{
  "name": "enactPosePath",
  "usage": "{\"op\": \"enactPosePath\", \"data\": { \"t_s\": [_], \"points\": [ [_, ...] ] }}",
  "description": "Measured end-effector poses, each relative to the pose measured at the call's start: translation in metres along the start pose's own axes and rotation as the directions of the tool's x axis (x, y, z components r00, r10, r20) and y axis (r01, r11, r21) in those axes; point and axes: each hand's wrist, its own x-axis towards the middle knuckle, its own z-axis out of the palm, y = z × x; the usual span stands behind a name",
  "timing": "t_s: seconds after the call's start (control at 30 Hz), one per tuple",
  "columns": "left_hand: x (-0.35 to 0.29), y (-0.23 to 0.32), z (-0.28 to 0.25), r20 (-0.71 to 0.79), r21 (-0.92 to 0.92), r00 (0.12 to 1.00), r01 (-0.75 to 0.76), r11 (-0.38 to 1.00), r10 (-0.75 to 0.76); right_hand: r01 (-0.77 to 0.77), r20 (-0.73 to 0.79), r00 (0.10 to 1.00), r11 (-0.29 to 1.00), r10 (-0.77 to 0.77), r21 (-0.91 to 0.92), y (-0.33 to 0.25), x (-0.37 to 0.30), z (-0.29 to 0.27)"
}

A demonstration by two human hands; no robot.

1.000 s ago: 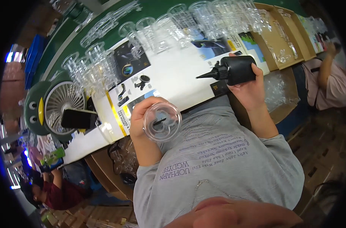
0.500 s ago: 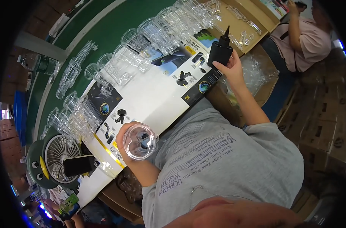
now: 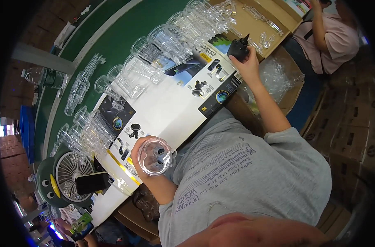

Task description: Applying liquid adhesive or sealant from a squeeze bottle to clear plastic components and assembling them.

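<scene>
My left hand [image 3: 137,153] is closed round a clear, round cup-like piece [image 3: 155,157] near the table's front edge, its wide opening facing up at me. Dark patches show through its inside. At the right, my right hand [image 3: 249,67] grips a black squeeze bottle [image 3: 237,50] with a thin pointed nozzle. The bottle is held above the printed card sheet [image 3: 175,103] and looks foreshortened, its nozzle pointing to the upper right. Clear cup-shaped pieces [image 3: 162,39] with jointed stems stand in a row beyond my hands, and another group [image 3: 86,129] sits at the left.
A cardboard box [image 3: 257,31] at the far right holds slim clear parts. Thin clear parts [image 3: 84,82] lie on the green surface, near a lying water bottle [image 3: 45,77]. A green fan [image 3: 74,173] with a phone [image 3: 92,182] in front stands left. Another person [image 3: 331,45] sits far right.
The black bottle has tilted, from standing tall to foreshortened, its nozzle tip now lower. My left hand still holds the clear piece. The whole view has shifted slightly.
</scene>
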Motion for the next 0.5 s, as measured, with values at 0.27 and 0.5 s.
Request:
{"op": "enactPosePath", "data": {
  "t_s": [0.27, 0.5],
  "points": [
    [0.004, 0.006, 0.003, 0.07, -0.037, 0.997, 0.047, 0.998, -0.045, 0.056, 0.047, 0.997, 0.992, -0.061, 0.111, -0.004, -0.028, -0.014],
    [0.015, 0.012, 0.018, 0.02, 0.035, 0.995, 0.093, 0.995, -0.094, 0.534, 0.036, 0.842, 0.824, -0.538, -0.189, -0.037, -0.049, -0.065]
  ]
}}
